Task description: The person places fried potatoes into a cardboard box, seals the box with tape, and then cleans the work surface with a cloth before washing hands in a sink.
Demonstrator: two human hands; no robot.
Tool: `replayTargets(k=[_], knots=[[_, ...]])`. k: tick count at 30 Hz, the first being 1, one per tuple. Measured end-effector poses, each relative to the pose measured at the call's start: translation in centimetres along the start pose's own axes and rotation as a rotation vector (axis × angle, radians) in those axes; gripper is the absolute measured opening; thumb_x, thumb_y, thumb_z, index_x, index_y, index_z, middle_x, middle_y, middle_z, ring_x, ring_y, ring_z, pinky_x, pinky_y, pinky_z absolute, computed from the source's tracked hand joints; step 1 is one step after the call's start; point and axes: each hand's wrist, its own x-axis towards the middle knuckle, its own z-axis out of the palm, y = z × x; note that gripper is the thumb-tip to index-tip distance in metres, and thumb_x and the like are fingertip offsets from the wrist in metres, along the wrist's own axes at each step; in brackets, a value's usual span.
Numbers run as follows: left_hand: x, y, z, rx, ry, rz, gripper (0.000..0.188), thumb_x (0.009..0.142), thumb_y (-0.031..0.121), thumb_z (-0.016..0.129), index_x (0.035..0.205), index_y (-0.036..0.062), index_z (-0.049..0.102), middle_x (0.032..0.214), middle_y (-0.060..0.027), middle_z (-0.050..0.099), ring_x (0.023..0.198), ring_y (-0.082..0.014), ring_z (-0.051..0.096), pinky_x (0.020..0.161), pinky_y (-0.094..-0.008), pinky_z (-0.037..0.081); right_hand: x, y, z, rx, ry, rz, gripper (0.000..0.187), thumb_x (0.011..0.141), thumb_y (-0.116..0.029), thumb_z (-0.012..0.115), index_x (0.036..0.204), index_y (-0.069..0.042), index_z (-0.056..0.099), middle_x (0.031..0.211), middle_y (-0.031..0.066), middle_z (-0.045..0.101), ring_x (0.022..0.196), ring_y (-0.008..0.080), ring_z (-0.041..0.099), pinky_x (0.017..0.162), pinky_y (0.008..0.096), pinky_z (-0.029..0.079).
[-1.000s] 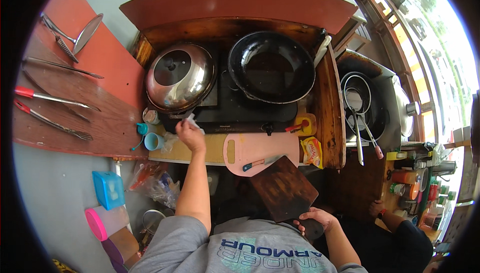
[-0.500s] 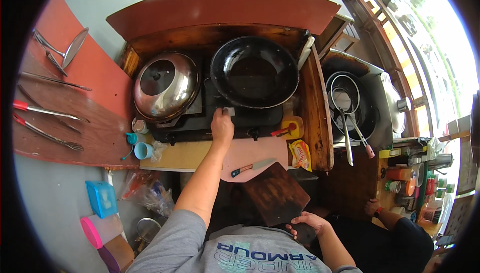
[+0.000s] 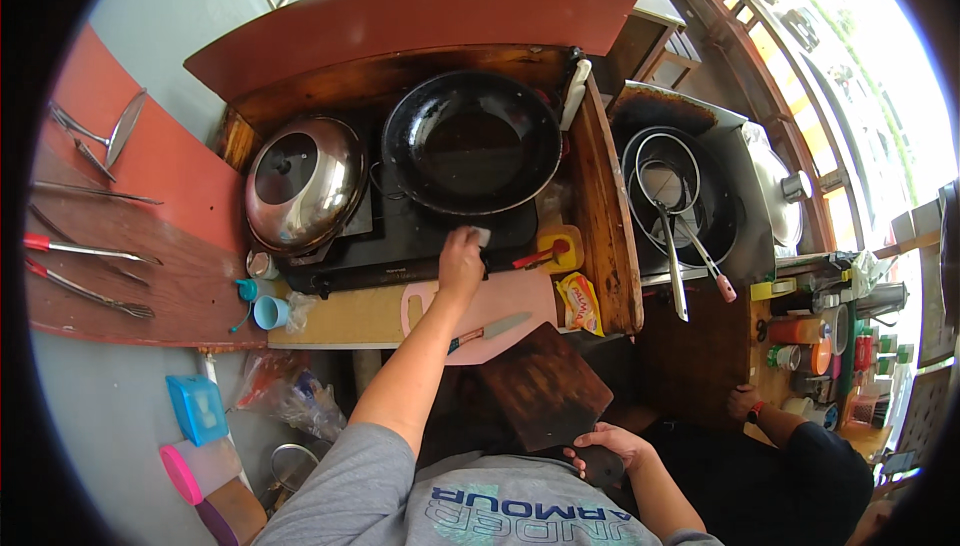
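My left hand (image 3: 461, 264) is closed on a small whitish piece (image 3: 482, 237), perhaps folded cloth or paper, over the front edge of the black stove (image 3: 400, 246). A black wok (image 3: 472, 146) rests on the right burner, just beyond that hand. My right hand (image 3: 612, 444) grips the handle of a dark wooden cutting board (image 3: 545, 386), held in front of my body. The board's upper edge overlaps a pink cutting board (image 3: 520, 296) on the counter, where a knife (image 3: 492, 331) lies. On the left burner stands a lidded pan (image 3: 305, 186).
A yellow packet (image 3: 579, 303) and a yellow tub (image 3: 560, 248) with a red spoon sit right of the pink board. Left are a blue cup (image 3: 270, 312) and hanging utensils (image 3: 95, 246). Strainers (image 3: 668, 171) lie over another wok. A co-worker's arm (image 3: 775, 426) is at lower right.
My left hand has moved right along the stove's front edge, still with the whitish piece. The view has shifted, so the stove appears farther left. My right hand keeps holding the wooden board.
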Motion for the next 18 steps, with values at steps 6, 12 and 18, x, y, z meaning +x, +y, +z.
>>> replayTargets(k=[6,12,18], knots=[[1.5,1.6,1.7,-0.056,-0.155,0.155,0.029,0.075,-0.005,0.056,0.102,-0.0031,0.066,0.11,-0.0169,0.062,0.103,-0.0356,0.06,0.088,-0.0425,0.054,-0.5,-0.4,-0.4,-0.064,0.021,-0.008,0.019,0.093,-0.004,0.059,0.11,0.003,0.057,0.094,0.0135,0.064,0.07,0.0211,0.064,0.062,0.0376,0.059],[3.4,1.6,1.4,-0.171,-0.256,0.367,0.024,0.074,-0.004,0.057,0.095,0.0031,0.068,0.108,-0.0116,0.063,0.103,-0.0322,0.06,0.086,-0.0416,0.054,0.4,-0.3,-0.6,-0.082,-0.018,0.005,0.018,0.093,-0.003,0.058,0.109,0.003,0.057,0.093,0.0131,0.064,0.069,0.0201,0.065,0.062,0.0387,0.061],[-3.2,-5.2,-6.9,-0.058,-0.363,0.351,0.026,0.075,-0.001,0.061,0.1,0.003,0.071,0.108,-0.0131,0.065,0.106,-0.0315,0.062,0.088,-0.0392,0.053,-0.2,0.1,-1.9,-0.074,0.007,-0.013,0.016,0.092,-0.004,0.058,0.107,0.003,0.058,0.092,0.0131,0.064,0.068,0.0199,0.064,0.061,0.0394,0.06]])
